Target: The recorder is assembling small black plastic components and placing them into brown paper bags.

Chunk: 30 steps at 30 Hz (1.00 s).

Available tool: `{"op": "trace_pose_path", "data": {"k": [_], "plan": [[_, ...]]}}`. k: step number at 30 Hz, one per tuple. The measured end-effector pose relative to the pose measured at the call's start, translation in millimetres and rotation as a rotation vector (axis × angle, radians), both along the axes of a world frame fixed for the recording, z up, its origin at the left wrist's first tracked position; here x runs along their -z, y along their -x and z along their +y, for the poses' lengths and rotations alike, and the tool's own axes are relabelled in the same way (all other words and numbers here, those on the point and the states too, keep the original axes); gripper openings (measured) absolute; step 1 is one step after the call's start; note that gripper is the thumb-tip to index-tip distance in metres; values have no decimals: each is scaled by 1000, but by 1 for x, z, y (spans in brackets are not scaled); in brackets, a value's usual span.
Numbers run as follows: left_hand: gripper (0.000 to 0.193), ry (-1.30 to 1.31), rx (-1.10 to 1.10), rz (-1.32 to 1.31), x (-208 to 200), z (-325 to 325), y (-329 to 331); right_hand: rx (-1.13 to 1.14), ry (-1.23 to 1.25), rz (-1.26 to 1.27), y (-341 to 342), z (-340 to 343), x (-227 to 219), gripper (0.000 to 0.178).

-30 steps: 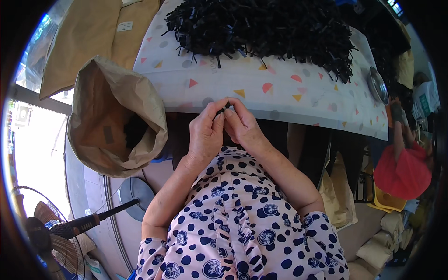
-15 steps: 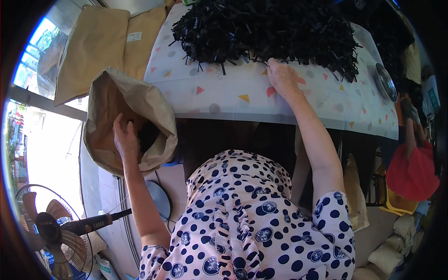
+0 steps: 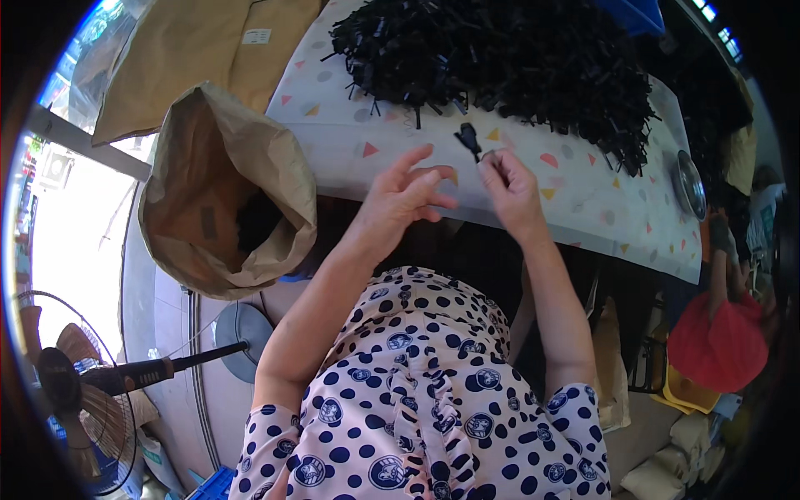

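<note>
My right hand (image 3: 512, 192) pinches a small black plastic piece (image 3: 468, 137), narrow at the held end and wider at the other. It is raised in front of the table's near edge. Facing it, my left hand (image 3: 406, 197) has its fingers spread and holds nothing. Behind both hands a large heap of similar black plastic pieces (image 3: 492, 62) covers the far part of the table (image 3: 333, 167), which has a white cloth with coloured triangles and dots. To the left, a brown paper sack (image 3: 187, 179) gapes, with dark contents low inside it.
Flat brown sacks (image 3: 179, 67) lie at the back left. A metal bowl (image 3: 690, 185) sits at the table's right edge. A standing fan (image 3: 62, 379) is at the lower left. Another person in red (image 3: 718, 346) is at the far right. A blue bin (image 3: 633, 15) stands behind the heap.
My left hand has come out of the paper sack and moved right, in front of me. My right hand has drawn back from the heap's edge with one black plastic piece.
</note>
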<state>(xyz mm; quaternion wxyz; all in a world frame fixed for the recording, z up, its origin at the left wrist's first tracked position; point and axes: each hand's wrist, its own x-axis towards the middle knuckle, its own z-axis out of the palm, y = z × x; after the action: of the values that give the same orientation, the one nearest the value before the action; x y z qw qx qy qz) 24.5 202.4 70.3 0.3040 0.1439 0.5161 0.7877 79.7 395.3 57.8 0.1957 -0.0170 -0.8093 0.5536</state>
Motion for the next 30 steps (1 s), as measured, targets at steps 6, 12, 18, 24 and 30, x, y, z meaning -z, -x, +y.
{"op": "trace_pose_path", "data": {"k": [6, 12, 18, 24, 30], "plan": [[43, -220, 68, -200, 9, -8, -3, -97, 17, 72, -21, -55, 13, 8], [37, -247, 16, -301, 23, -15, -13, -86, -67, 103, -34, -67, 32, 6], [37, 37, -60, -67, 18, -19, -24, -109, 218, -112, -44, -62, 20, 33], [35, 77, -104, 121, 23, -9, -31, -202, 359, -191, -35, -65, 5, 36], [32, 90, -170, 173, 31, -8, -34, -181, 356, -267, -33, -70, 9, 34]]}}
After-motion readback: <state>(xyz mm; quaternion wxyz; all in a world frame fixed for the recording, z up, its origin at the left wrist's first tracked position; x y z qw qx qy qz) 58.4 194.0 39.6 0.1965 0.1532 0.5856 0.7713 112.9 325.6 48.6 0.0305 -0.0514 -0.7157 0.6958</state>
